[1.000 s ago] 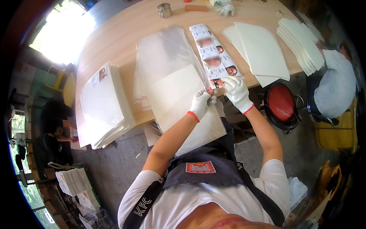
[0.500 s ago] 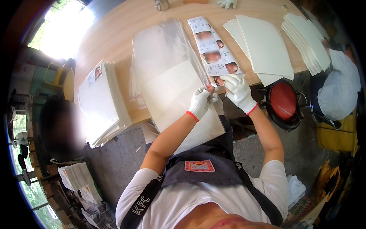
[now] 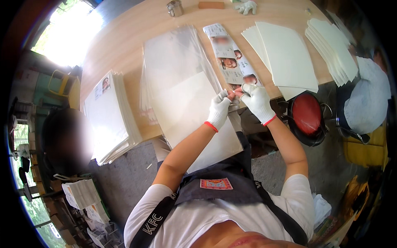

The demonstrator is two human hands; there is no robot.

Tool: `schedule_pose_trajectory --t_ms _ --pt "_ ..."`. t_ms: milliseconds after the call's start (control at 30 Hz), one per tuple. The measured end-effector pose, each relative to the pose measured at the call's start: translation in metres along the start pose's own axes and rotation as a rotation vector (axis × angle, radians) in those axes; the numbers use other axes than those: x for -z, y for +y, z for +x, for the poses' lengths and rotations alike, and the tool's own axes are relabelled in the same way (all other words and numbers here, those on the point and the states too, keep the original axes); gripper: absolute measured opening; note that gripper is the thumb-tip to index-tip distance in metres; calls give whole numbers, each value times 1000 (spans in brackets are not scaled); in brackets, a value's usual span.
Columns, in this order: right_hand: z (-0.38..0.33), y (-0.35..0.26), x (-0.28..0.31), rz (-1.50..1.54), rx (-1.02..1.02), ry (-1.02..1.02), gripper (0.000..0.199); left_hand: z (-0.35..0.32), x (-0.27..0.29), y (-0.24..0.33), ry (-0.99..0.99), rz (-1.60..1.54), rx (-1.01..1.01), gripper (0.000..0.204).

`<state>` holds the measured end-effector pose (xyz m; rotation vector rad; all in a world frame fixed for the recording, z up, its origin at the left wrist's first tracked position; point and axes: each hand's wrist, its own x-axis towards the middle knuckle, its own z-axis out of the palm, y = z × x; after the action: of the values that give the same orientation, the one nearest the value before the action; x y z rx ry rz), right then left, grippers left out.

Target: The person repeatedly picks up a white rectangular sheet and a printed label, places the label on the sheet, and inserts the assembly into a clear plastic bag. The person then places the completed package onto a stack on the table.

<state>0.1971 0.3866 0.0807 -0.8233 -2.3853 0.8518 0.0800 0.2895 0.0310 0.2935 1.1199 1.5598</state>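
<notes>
My left hand [image 3: 218, 109] and my right hand [image 3: 257, 102] both wear white gloves with red cuffs and bare fingertips. Their fingertips meet in a pinch at the near end of a strip of printed stickers [image 3: 232, 63] with small portraits. Whatever lies between the fingertips is too small to make out. Just left of the hands, a cream card [image 3: 186, 99] lies inside a clear plastic sleeve, hanging over the table's near edge toward my lap. Under and beyond it spread more clear sleeves [image 3: 171, 47].
White cards [image 3: 287, 56] and another fanned stack [image 3: 333, 51] lie at right. Sleeved cards [image 3: 108, 118], the top one stickered, stand piled at left. Behind are a metal cup [image 3: 174, 8], an orange block [image 3: 211, 5] and a spare glove [image 3: 247, 7]. A red-seated stool [image 3: 306, 118] stands right.
My right hand has closed in to the left, and its fingertips now meet those of my left hand. The view has tilted slightly, showing more of the table's far side.
</notes>
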Motion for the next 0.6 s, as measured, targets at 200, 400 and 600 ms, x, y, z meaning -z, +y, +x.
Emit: schedule_pose_trajectory --t_ms 200,400,600 --pt "28 43 5 611 -444 -255 12 2 0 5 -52 66 17 7" --pt "113 122 67 389 -508 -84 16 4 18 -12 -69 -176 171 5" --pt "178 58 132 -413 -234 285 20 14 25 -25 -60 -180 163 8"
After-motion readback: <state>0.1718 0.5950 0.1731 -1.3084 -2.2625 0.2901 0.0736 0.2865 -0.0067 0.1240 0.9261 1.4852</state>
